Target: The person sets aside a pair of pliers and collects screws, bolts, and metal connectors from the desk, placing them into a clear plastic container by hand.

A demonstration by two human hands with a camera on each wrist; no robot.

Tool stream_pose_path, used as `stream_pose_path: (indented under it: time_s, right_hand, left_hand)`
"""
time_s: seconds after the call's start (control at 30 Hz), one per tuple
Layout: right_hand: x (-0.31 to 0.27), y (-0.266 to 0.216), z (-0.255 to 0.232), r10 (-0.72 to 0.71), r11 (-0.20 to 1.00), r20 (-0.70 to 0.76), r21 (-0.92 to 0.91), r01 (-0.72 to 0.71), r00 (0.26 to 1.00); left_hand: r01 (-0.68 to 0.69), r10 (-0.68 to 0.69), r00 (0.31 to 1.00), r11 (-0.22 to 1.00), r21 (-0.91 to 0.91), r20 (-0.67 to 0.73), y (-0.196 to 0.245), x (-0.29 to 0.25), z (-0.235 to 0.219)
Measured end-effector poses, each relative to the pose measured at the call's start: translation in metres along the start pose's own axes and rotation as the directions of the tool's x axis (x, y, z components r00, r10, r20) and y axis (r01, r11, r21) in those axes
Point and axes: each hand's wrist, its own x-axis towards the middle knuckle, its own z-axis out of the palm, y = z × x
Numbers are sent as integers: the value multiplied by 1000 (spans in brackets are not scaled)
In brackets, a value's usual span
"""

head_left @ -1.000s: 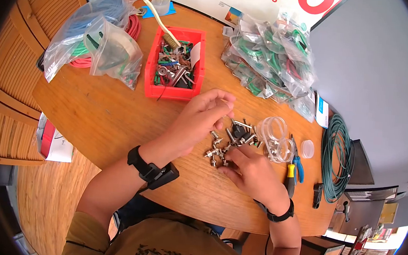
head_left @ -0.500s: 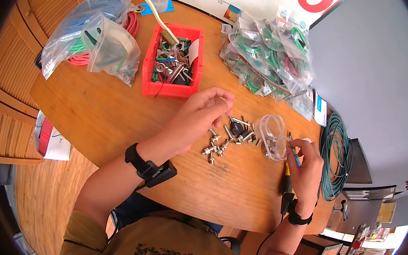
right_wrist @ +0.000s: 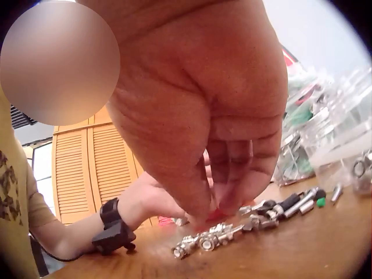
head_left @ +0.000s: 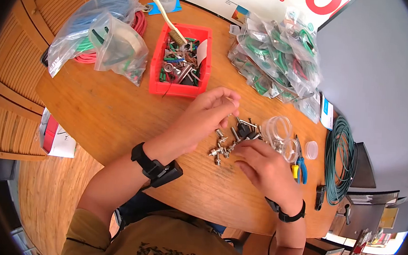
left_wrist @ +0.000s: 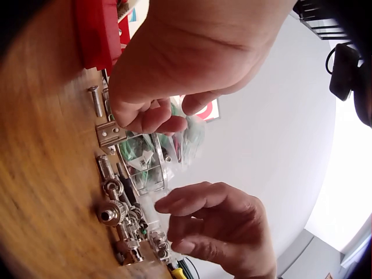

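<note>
Silvery coaxial connectors (head_left: 217, 152) lie in a loose pile with black plugs and metal pins on the wooden table. My right hand (head_left: 268, 169) hovers at the near right side of this pile, palm down. In the left wrist view its thumb and fingers stand apart with nothing between them. The right wrist view has its fingertips (right_wrist: 224, 203) close over the connectors (right_wrist: 208, 239). Beyond the pile's left side, my left hand (head_left: 210, 116) is held up with loosely curled fingers; nothing shows in them. A clear round container (head_left: 278, 126) with small metal parts stands right of the pile.
Pliers (head_left: 301, 168) and a clear lid (head_left: 311, 150) lie right of the container. A red bin (head_left: 156, 82) of mixed parts with a brush (head_left: 167, 18) stands behind. Bagged cables (head_left: 278, 56) are heaped at back right, coiled green cable (head_left: 339, 161) at the right edge.
My right hand went from the pile to the clear container and pliers, and is now back at the pile, its fingers apart. The left hand has kept its place.
</note>
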Motion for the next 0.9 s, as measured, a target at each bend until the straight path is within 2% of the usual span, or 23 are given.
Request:
stream_pose_path:
  time_s: [0.07,0.33,0.5,0.6,0.7,0.8,0.9]
  right_hand:
    - [7,-3,8,6,999,117,-32,-2,993]
    - [9,3,25,13,997,128,-76,-4,992]
    - [5,6,26,-53,990,109,-128,67,993]
    - [7,-3,22,-12,993,120,-116,26,993]
    - [8,-3,23,-55,992,98,-106,65,994]
    - [6,-7,21,8,991,147,-135,12,989]
    - [3,-1,20,-12,995,141,-101,27,990]
  left_hand:
    - [-5,5,1000,1000,-17,-2,-2,0,-1]
    - [-23,23,1000,1000,-1,-1,-7,3,-2]
    - [-5,5,1000,1000,12,-1,-5,3,-1]
    - [-2,3,1000,1000,14,-5,-4,3,-2]
    - [3,-3,1000,1000,20,-6,-4,2,-1]
    - [4,-4,1000,1000,27,-7,-4,3,-2]
    - [11,-11,1000,999,32,-5,-4,3,-2]
